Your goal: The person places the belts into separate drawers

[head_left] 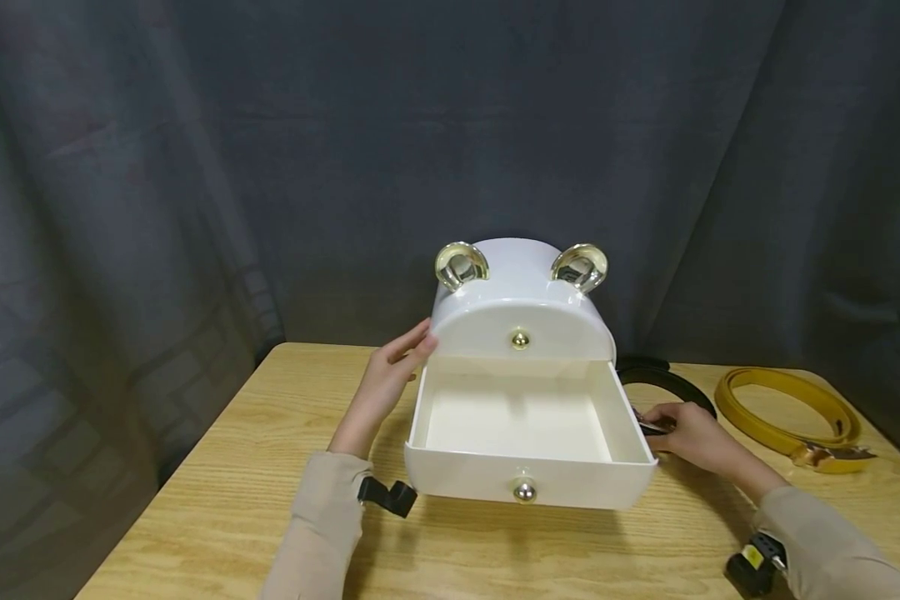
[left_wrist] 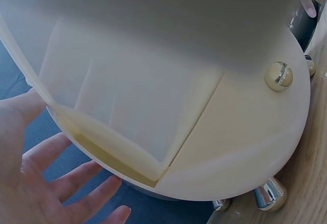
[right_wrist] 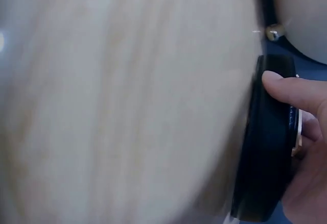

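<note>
Wooden tabletop [head_left: 270, 500], dark curtain behind. Left hand [head_left: 387, 379], fingers straight, rested against glossy white plastic drawer box [head_left: 521, 321]; right hand [head_left: 686, 435] pinched coiled black leather belt [head_left: 663, 383].

Dark grey curtain [head_left: 195, 167] hangs across far side before me; light wooden table [head_left: 270, 500] stands near, evenly lit, soft shadows.

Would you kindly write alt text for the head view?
A white storage box with gold ears sits on a wooden table, its drawer open and empty. The left hand touches its side; the right hand holds a black belt beside a yellow belt.
</note>
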The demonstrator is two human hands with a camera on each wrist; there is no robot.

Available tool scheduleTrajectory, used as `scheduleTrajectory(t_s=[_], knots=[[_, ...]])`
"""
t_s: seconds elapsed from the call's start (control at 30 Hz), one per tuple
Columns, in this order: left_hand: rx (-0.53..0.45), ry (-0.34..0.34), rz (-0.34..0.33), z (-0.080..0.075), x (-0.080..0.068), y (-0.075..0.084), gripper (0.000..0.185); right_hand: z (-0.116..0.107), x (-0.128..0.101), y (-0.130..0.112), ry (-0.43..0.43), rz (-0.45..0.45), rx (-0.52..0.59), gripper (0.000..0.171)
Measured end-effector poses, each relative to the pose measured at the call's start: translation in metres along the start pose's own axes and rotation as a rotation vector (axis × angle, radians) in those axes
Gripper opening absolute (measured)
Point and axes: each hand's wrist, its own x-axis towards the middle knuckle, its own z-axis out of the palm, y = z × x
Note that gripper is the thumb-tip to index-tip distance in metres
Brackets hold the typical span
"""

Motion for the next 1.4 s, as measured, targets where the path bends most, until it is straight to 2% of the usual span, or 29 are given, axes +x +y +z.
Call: scheduleTrajectory(t_s=[0.2,0.43,0.7,0.87,1.07,1.4], knots=[[0.01,0.002,0.0,0.002,0.0,0.0,0.05,-0.007,-0.004,-0.002,-0.005,0.021,-0.008,0.027],[0.008,0.01,0.008,0.004,-0.001,0.0,0.049,-0.017,-0.01,-0.01,0.101,0.003,-0.019,0.035],[0.011,0.008,0.008,0.005,0.0,0.0,0.05,-0.027,-0.02,-0.021,0.163,0.013,-0.049,0.032],[0.011,0.007,0.01,0.005,0.001,0.0,0.05,-0.03,-0.029,-0.025,0.2,0.052,-0.017,0.039],[0.011,0.002,0.011,0.005,0.001,0.0,0.051,-0.033,-0.043,-0.031,0.302,0.086,-0.03,0.043],[0.014,0.006,0.016,0.002,0.0,0.001,0.052,-0.036,-0.065,-0.04,0.437,0.064,-0.006,0.035]])
